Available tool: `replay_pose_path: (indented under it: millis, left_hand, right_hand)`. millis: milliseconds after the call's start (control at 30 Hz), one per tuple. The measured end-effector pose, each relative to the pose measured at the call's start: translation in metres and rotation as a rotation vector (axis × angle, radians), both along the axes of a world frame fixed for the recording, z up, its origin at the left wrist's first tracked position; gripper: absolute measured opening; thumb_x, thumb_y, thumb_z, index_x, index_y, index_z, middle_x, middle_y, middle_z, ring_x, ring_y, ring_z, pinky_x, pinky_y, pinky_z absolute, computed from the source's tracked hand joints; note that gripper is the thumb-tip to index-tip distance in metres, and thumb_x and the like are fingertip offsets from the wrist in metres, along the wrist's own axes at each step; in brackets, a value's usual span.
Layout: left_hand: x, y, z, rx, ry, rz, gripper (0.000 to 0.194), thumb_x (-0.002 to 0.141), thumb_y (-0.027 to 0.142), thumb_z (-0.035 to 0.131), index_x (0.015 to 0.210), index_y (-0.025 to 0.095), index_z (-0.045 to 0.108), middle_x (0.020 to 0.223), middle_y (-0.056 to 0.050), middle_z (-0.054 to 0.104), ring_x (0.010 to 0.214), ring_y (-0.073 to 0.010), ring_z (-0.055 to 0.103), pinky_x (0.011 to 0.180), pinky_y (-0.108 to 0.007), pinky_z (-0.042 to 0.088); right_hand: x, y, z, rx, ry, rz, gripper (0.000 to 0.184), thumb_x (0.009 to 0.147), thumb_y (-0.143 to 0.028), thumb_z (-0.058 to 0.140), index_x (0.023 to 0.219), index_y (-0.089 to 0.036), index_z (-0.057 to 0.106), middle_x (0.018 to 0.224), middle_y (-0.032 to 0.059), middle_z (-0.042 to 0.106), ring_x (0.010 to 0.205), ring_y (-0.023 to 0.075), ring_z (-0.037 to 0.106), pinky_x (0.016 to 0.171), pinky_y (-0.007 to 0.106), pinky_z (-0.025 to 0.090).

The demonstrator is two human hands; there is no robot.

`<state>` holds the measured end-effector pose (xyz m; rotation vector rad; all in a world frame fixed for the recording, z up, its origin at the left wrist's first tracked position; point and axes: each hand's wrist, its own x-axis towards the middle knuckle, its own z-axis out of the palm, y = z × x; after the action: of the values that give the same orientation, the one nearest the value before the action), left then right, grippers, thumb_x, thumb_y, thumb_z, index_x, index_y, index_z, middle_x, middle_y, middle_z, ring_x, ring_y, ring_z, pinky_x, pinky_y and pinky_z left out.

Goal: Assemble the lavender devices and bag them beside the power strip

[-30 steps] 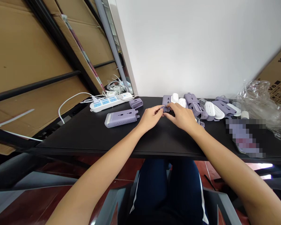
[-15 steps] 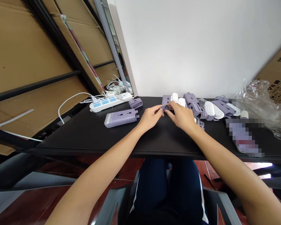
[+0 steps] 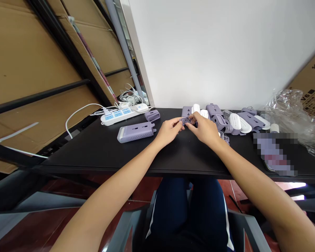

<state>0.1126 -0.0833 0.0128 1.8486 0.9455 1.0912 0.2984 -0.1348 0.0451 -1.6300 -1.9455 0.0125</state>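
Between my left hand [image 3: 169,131] and my right hand [image 3: 203,128] is a small lavender plastic part [image 3: 186,120], held by the fingertips of both hands above the black table [image 3: 94,154]. Its exact shape is partly hidden by my fingers. Just beyond my right hand lies a jumble of lavender casing pieces [image 3: 214,111] and white ribbed plastic parts [image 3: 235,123]. A long lavender perforated casing [image 3: 135,132] lies to the left of my left hand, with a short lavender casing piece [image 3: 152,115] behind it.
A white power strip with blue sockets [image 3: 118,117] and tangled white cables sits at the table's back left. Crumpled clear plastic film [image 3: 291,119] and a blurred object [image 3: 274,154] lie at the right. Cardboard sheets [image 3: 28,59] stand left; a white wall runs behind.
My hands have drawn slightly apart and lifted a little, so more of the small lavender part shows between my fingers. The objects on the table have not moved.
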Motion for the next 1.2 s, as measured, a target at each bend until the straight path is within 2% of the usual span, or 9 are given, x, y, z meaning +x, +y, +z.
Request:
replay_pose_path:
  millis: [200,567,667,867,1000,1200]
  left_hand:
    - [0.000,0.000,-0.002,0.057,0.030,0.018,0.040,0.099,0.038,0.054,0.127,0.020,0.076,0.087,-0.003,0.075,0.071,-0.0119,0.062,0.064,-0.023,0.049]
    - [0.003,-0.002,-0.002,0.015,-0.003,0.023,0.042,0.097,0.034,0.056,0.130,0.019,0.075,0.092,-0.004,0.077,0.079,-0.0130,0.067,0.067,-0.022,0.053]
    - [0.003,-0.001,-0.002,-0.015,-0.020,0.019,0.041,0.096,0.033,0.056,0.130,0.019,0.075,0.092,-0.005,0.078,0.078,-0.0127,0.068,0.066,-0.022,0.054]
    - [0.002,0.000,0.001,-0.044,-0.073,0.001,0.039,0.096,0.036,0.058,0.123,0.017,0.078,0.087,-0.006,0.075,0.074,-0.0120,0.065,0.063,-0.021,0.052]
    - [0.002,0.001,0.002,-0.058,-0.110,-0.004,0.039,0.094,0.040,0.060,0.119,0.015,0.078,0.084,-0.005,0.072,0.072,-0.0123,0.063,0.060,-0.021,0.050]
    - [0.002,-0.001,0.000,-0.025,-0.068,0.004,0.044,0.096,0.047,0.059,0.122,0.017,0.078,0.088,-0.006,0.074,0.077,-0.0139,0.065,0.061,-0.022,0.051]
  right_hand:
    - [-0.006,-0.003,0.002,0.003,0.002,-0.039,0.023,0.099,-0.041,0.059,0.117,-0.027,0.061,0.110,0.0034,0.078,0.088,0.0248,0.070,0.061,0.030,0.030]
    - [-0.011,0.003,-0.002,-0.017,0.143,-0.072,0.020,0.095,-0.038,0.065,0.111,-0.026,0.059,0.094,0.0029,0.075,0.087,0.0249,0.069,0.065,0.031,0.035]
    - [-0.008,0.007,-0.005,-0.008,0.175,-0.039,0.020,0.095,-0.038,0.065,0.110,-0.025,0.059,0.093,0.0023,0.074,0.086,0.0241,0.068,0.066,0.031,0.036]
    - [0.003,0.007,-0.005,0.001,0.219,0.116,0.023,0.095,-0.040,0.065,0.113,-0.026,0.060,0.099,0.0016,0.075,0.082,0.0201,0.067,0.069,0.030,0.039]
    - [0.004,0.006,-0.004,-0.021,0.204,0.108,0.027,0.096,-0.041,0.064,0.118,-0.028,0.060,0.100,0.0005,0.075,0.078,0.0188,0.066,0.065,0.030,0.036]
    - [0.002,0.006,-0.005,-0.027,0.183,0.051,0.027,0.096,-0.045,0.063,0.115,-0.027,0.060,0.097,0.0011,0.075,0.086,0.0214,0.068,0.066,0.029,0.036]
